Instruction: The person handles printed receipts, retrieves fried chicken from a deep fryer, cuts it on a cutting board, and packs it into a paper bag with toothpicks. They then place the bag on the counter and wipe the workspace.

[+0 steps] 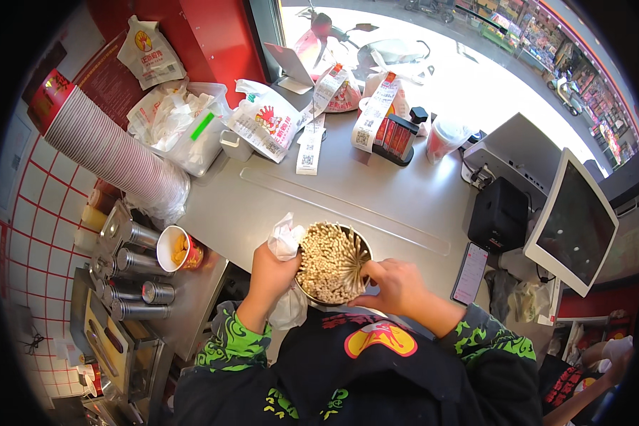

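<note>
A round container [371, 248] stands before me, tightly packed with upright bamboo skewers [327, 261]. My left hand [273, 271] is in a fist against its left side, closed on a crumpled white bag [286, 237]; more white plastic [289, 309] hangs below that fist. At the right side, my right hand [396, 285] has its forefinger among the skewers, and its thumb lies low by the rim. There the skewers lean and fan out towards my fingers. The container's lower part is hidden.
To the left, a paper cup of fried food [180, 252] stands near metal shakers [138, 259] and stacked paper cups [117, 154]. Tied bags with receipts [266, 120] line the back. At right are a phone [469, 273], a black box-shaped device [499, 213] and a screen [575, 221]. Another person's arm [599, 386] shows lower right.
</note>
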The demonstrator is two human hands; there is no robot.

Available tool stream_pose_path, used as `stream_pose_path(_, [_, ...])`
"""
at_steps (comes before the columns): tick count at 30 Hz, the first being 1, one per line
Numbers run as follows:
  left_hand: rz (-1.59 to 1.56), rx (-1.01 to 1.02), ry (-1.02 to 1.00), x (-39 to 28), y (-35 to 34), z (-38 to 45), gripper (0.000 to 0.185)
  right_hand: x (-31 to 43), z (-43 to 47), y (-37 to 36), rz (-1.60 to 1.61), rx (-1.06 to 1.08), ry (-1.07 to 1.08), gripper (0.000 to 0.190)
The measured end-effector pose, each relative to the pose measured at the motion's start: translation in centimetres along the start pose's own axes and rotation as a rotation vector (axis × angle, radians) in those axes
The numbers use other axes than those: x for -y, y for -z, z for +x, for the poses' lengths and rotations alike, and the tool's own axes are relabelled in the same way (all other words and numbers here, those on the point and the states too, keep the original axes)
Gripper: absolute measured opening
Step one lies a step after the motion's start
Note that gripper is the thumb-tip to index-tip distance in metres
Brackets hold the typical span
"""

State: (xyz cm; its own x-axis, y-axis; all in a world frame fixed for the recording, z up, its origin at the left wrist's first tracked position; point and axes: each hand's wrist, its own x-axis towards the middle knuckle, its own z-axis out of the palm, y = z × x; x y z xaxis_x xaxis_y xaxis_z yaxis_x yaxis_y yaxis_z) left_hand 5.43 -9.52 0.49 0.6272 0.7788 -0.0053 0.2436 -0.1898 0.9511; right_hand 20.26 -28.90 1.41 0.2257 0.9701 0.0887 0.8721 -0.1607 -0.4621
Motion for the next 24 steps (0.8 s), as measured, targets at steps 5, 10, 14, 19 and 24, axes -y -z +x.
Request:
stream_pose_path(5, [-0.176, 0.026, 0.084, -0.2, -1.5, -0.1, 0.028, -0.2, -1.9, -0.4, 0.266, -0.021, 0.014, 0.049])
stream_pose_path(10, [-0.047, 0.017, 0.066, 0.0, -1.2, -1.1, 0.027, -1.7, -3.4, 3.1, 0.572, -0.111, -0.288, 0.076])
stream_pose_path(14, [-0.15, 0.089, 0.095, 0.5, -1.2, 0.2, 0.026, -2.4, -0.8, 5.4, 0.464, -0.207, 0.065, 0.087])
stream_pose_path(19, [-0.312, 0.176, 0.1, 0.7, -1.4, 0.8, 0.028, 0.3, 5.6, 4.2, 0.411, 0.051, 0.279, 0.061])
stream_pose_path(24, [-0.373, 0.251, 0.178, 0.7, -0.4, -0.3, 0.036, 1.8, 7.7, 2.9, 0.482, 0.069, 0.143, 0.041])
